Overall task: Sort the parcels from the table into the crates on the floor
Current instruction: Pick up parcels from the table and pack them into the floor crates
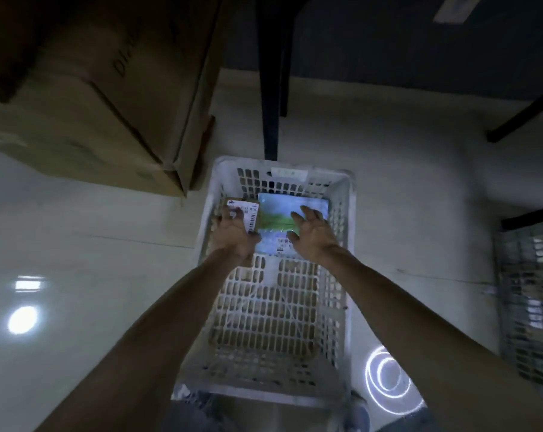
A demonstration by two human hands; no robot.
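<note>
Parcel label (244, 211): "12 815" (partly blurred)

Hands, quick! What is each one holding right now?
Left hand: grips the small brown cardboard parcel.
Right hand: open, fingers spread over the flat blue-green parcel.

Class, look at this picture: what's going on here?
A person leans over a white crate on the floor. Their left hand holds a small brown parcel at its far left side; the right hand is spread open over a blue-green parcel lying beside it. Both parcels are inside the crate.
</note>
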